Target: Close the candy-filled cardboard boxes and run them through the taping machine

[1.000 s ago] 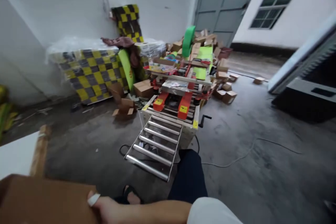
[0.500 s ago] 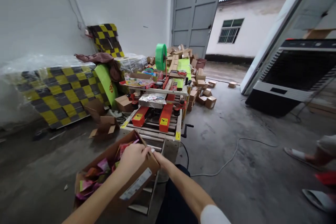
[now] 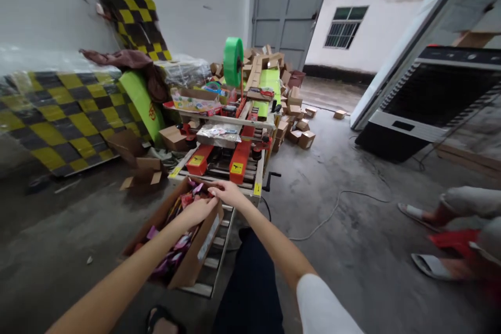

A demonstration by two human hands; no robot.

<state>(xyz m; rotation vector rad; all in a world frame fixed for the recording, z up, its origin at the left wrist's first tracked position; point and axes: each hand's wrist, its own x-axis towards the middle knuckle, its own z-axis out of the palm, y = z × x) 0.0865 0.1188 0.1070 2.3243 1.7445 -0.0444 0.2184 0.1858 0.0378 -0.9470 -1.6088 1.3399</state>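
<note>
An open cardboard box full of colourful packets lies on the roller conveyor in front of a carton sealing machine. My left hand rests on the box's far edge with fingers curled over it. My right hand reaches beside it at the box's far flap, fingers bent down onto the cardboard. Red and orange guides with yellow labels sit just beyond the hands.
A green tape roll tops the machine. Loose cartons pile behind it. Yellow-black checkered bundles lie left. A black cooler unit stands right. Another person's feet in sandals are at the right; a cable crosses the floor.
The box has moved forward along the rollers toward the sealing machine. Both hands have shifted to its far edge. The view turned slightly left and down.
</note>
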